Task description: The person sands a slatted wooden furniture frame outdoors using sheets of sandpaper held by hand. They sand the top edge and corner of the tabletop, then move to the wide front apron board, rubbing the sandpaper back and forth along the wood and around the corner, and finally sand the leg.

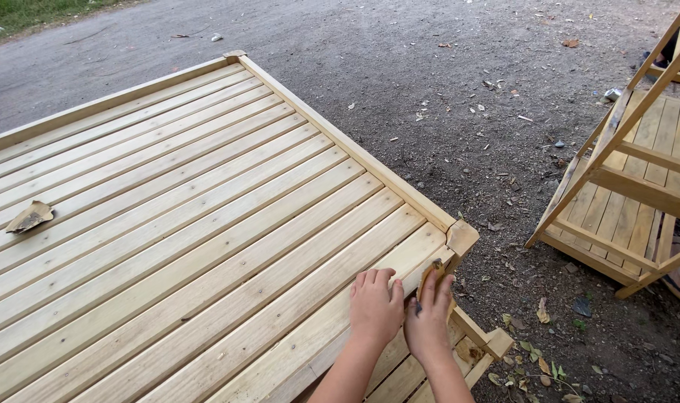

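Left hand lies flat, fingers spread, on the slats near the corner post. Right hand pinches sandpaper against the frame edge. Advise steady pressure, strokes along the grain.

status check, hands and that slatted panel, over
Left hand flat on slatted wood panel near corner post. Right hand pinching folded sandpaper at slat edge. Nothing in the way.
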